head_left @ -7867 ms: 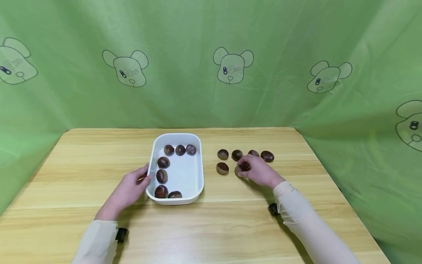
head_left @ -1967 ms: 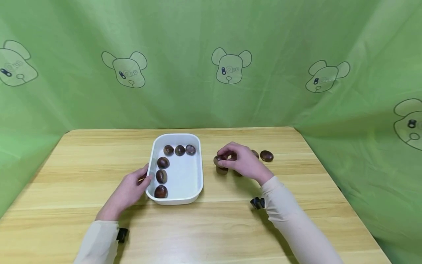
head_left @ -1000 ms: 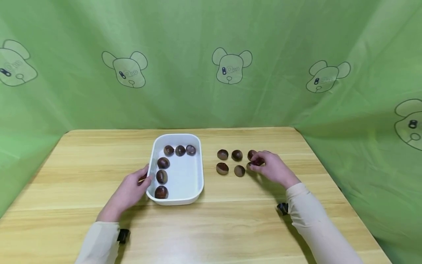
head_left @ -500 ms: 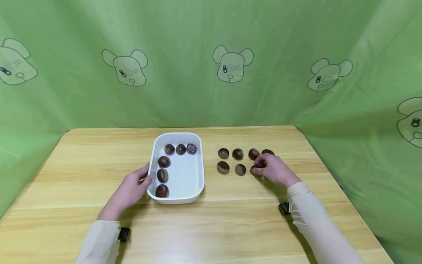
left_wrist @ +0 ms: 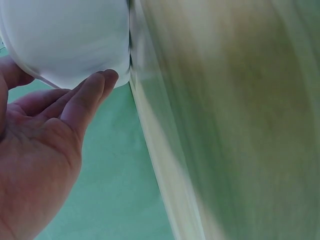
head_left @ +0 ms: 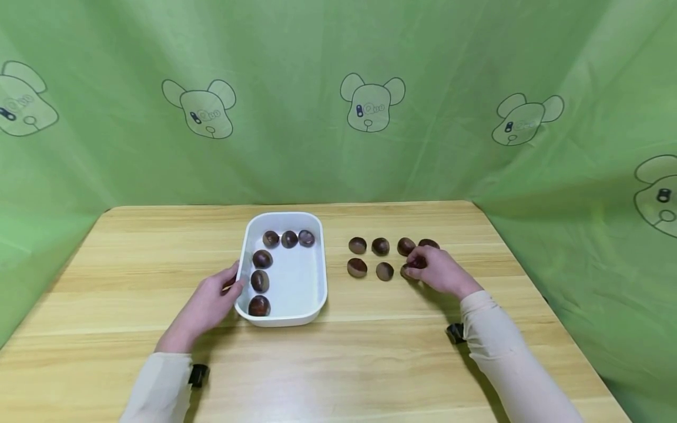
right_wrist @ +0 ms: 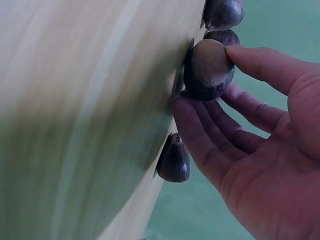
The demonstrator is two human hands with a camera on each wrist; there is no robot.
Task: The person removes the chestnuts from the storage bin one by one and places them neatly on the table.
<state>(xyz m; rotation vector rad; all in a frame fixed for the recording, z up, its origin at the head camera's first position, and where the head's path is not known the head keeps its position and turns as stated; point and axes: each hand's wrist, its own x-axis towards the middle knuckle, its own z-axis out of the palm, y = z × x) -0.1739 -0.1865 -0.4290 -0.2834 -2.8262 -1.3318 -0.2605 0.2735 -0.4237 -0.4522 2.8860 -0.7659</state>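
Observation:
My left hand [head_left: 208, 305] grips the left wall of a white rectangular container [head_left: 321, 276], thumb at the rim and fingers against the outside, as the left wrist view shows. Inside it several chestnuts [head_left: 262, 259] line the back and left sides. To the right, my right hand [head_left: 438, 271] pinches a chestnut [right_wrist: 209, 67] between thumb and fingers, right at the tabletop. That chestnut is the right end of a front row with two others [head_left: 357, 268]. Behind stands a row of several chestnuts [head_left: 380, 246]; my hand partly covers the rightmost one [head_left: 429, 242].
Everything rests on a light wood-grain table [head_left: 338, 370]. Green cloth [head_left: 296, 158] printed with cartoon bear heads hangs behind the table and along both sides. Small black devices [head_left: 455, 333] sit at both wrists.
Since the oldest frame, the chestnut in the container's near right corner has left it. My right hand carried a chestnut rightward to the front row's end. The left hand stayed put.

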